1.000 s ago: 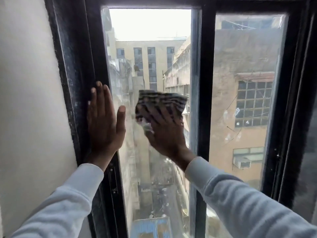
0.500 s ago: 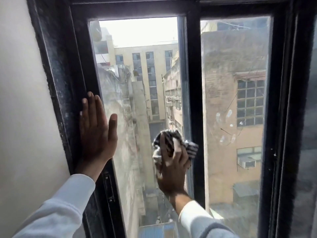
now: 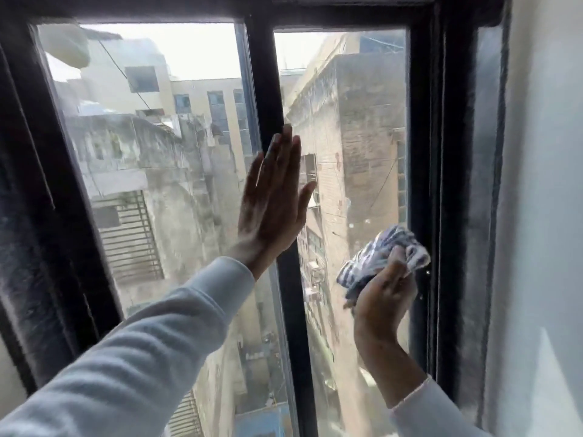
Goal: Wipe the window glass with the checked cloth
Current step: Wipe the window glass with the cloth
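The window has two glass panes, a left pane (image 3: 151,184) and a right pane (image 3: 356,137), split by a black middle bar (image 3: 263,74). My left hand (image 3: 271,203) is flat and open against that bar, fingers pointing up. My right hand (image 3: 383,302) presses the bunched blue-and-white checked cloth (image 3: 381,255) on the right pane, low down beside the black right frame (image 3: 424,152). Smudges show on the right pane above the cloth.
A dusty black outer frame (image 3: 38,247) borders the window on the left. A pale wall (image 3: 545,216) rises at the right. Buildings and an alley lie far below beyond the glass.
My right hand carried the cloth from the left pane across to the right pane. My left hand shifted from the left frame to the middle bar. The view turned right.
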